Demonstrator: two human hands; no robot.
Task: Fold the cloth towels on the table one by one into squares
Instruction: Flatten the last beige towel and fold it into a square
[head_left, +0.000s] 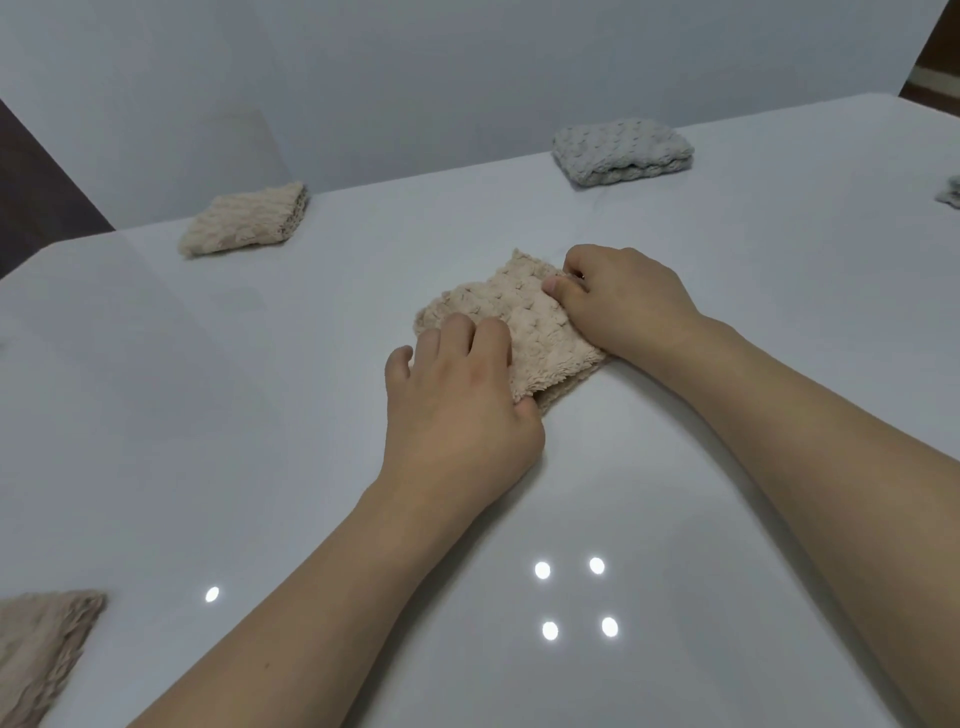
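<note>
A beige bobbled towel (511, 317) lies folded into a small thick square in the middle of the white table (260, 415). My left hand (460, 410) rests on its near left corner, thumb tucked under the edge and fingers on top. My right hand (618, 304) pinches its far right corner between thumb and fingers. Both hands grip the same towel.
A folded beige towel (244, 221) lies at the far left, a folded grey towel (621, 150) at the far right. Another beige towel (41, 649) pokes in at the bottom left corner, and a scrap of grey cloth (950, 192) at the right edge. A grey wall stands behind.
</note>
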